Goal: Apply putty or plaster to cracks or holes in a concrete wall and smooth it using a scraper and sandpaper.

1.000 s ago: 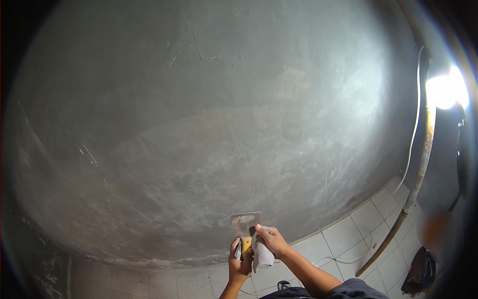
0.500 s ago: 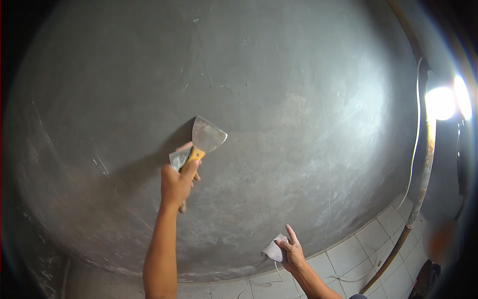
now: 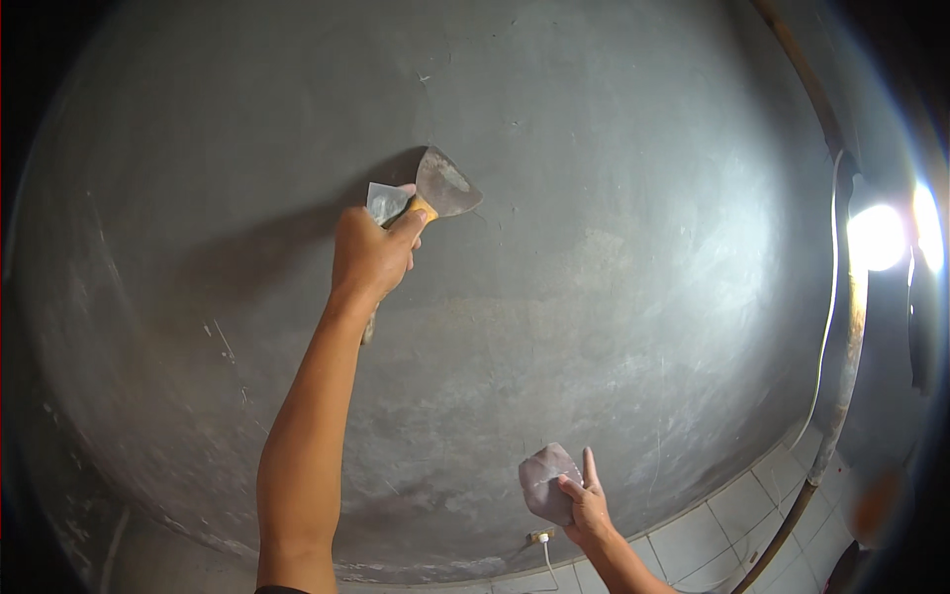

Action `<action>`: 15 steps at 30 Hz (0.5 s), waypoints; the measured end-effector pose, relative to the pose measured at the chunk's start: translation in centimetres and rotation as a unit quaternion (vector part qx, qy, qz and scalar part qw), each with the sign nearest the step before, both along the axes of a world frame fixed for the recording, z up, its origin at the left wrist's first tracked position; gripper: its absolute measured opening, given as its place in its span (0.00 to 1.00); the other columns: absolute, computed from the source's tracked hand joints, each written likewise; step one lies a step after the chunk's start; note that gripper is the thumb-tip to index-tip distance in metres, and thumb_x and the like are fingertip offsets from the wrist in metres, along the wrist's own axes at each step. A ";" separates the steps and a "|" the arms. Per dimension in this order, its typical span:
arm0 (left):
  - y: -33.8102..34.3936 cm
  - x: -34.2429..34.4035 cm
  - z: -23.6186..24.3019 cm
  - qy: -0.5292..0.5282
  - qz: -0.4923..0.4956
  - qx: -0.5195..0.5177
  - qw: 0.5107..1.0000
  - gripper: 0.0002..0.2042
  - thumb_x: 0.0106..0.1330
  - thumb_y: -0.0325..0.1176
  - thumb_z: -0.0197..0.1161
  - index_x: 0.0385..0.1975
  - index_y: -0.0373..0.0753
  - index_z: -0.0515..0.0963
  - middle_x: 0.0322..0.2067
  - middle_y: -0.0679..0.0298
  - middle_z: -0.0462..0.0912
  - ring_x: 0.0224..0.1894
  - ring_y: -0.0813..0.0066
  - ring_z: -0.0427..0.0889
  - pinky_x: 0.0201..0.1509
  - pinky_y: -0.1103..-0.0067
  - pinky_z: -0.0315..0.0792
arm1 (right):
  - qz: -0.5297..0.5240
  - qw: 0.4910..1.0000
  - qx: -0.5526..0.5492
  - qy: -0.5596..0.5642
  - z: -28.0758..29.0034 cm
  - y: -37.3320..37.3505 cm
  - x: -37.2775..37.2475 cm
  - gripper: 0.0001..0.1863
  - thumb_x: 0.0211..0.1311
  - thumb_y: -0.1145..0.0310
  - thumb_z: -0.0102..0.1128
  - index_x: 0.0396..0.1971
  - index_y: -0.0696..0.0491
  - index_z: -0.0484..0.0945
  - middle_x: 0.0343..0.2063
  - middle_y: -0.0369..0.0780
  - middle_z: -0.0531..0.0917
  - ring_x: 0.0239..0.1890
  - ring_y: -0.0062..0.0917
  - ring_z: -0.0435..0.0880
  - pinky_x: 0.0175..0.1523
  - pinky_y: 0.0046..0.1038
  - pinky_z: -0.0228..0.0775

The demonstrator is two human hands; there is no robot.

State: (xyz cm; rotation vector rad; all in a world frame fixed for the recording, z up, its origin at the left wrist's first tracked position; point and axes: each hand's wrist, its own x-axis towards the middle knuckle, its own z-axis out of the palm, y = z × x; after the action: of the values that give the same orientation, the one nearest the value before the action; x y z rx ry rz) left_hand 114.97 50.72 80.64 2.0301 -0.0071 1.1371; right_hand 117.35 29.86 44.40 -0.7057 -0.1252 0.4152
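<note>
My left hand (image 3: 371, 252) is wrapped round the yellow handle of a putty knife (image 3: 447, 185), its broad worn blade up against a grey plastered wall (image 3: 594, 129). Whether the blade edge touches the plaster, I cannot tell. A smaller grey, shiny flat piece (image 3: 387, 201) sticks out of the same hand, left of the handle; its lower part is hidden by the fingers. Lower down on the right, my right hand (image 3: 592, 513) pinches a limp, greyish-purple sheet that looks like sandpaper (image 3: 547, 485), thumb on top and one finger stretched out.
A bright lamp (image 3: 878, 238) shines at the right, beside a long stained pole (image 3: 849, 346) with a white cable (image 3: 829, 307) along it. Pale floor tiles (image 3: 688, 543) meet the wall's foot. A white plug (image 3: 540, 538) with a cord sits low on the wall.
My left hand has moved up and slightly right along the wall with the putty knife. The sheet in my right hand has turned and now shows more of its face.
</note>
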 end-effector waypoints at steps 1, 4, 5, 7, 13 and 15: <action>0.1 0.4 -0.1 -0.003 -0.001 0.009 1.000 0.18 0.66 0.33 0.62 0.55 0.34 0.80 0.21 0.67 0.80 0.16 0.85 0.73 0.21 0.82 0.67 | 0.008 0.999 0.018 0.028 0.8 0.3 -0.2 0.46 0.65 0.83 0.51 0.77 0.44 0.36 0.70 0.50 0.59 0.63 0.40 0.72 0.61 0.45 0.74; 0.6 1.3 -0.5 -0.004 -0.029 -0.026 0.999 0.18 0.66 0.32 0.63 0.54 0.35 0.80 0.21 0.67 0.80 0.18 0.85 0.74 0.21 0.82 0.68 | 0.060 0.997 0.019 0.047 0.3 0.4 -0.9 0.34 0.67 0.77 0.53 0.71 0.52 0.54 0.62 0.48 0.71 0.59 0.39 0.77 0.60 0.45 0.75; 0.5 2.0 -0.6 -0.008 -0.046 -0.047 0.998 0.18 0.66 0.31 0.63 0.54 0.35 0.80 0.21 0.67 0.80 0.19 0.85 0.75 0.21 0.82 0.68 | 0.118 0.991 0.015 0.055 0.1 0.4 -0.9 0.28 0.68 0.74 0.53 0.67 0.55 0.62 0.58 0.47 0.75 0.57 0.39 0.79 0.60 0.45 0.75; -1.4 3.8 1.0 -0.046 -0.071 -0.075 0.994 0.17 0.65 0.32 0.64 0.53 0.35 0.80 0.22 0.66 0.80 0.19 0.85 0.76 0.21 0.83 0.69 | 0.120 0.990 -0.014 0.066 -0.5 1.0 -1.7 0.19 0.69 0.72 0.53 0.59 0.55 0.70 0.50 0.43 0.80 0.51 0.37 0.82 0.57 0.44 0.77; -4.7 6.0 3.7 -0.070 -0.065 -0.034 0.995 0.16 0.68 0.35 0.64 0.51 0.35 0.80 0.23 0.65 0.80 0.18 0.85 0.72 0.18 0.85 0.62 | 0.045 0.998 0.026 0.034 -4.7 0.0 -0.1 0.21 0.69 0.71 0.52 0.61 0.54 0.68 0.50 0.42 0.80 0.50 0.33 0.82 0.56 0.41 0.78; -2.8 5.1 0.4 -0.017 -0.049 -0.099 0.994 0.13 0.67 0.37 0.65 0.45 0.35 0.81 0.23 0.65 0.80 0.17 0.85 0.72 0.17 0.85 0.61 | 0.016 0.999 0.033 0.037 -5.8 -2.3 0.5 0.25 0.67 0.68 0.54 0.64 0.53 0.67 0.53 0.42 0.78 0.54 0.35 0.79 0.61 0.45 0.73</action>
State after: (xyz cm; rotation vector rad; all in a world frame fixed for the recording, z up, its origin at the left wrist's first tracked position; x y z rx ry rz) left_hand 120.12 47.96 81.03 1.8163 -0.0106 1.0684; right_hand 117.81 27.57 38.64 -0.6231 -0.0813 0.4658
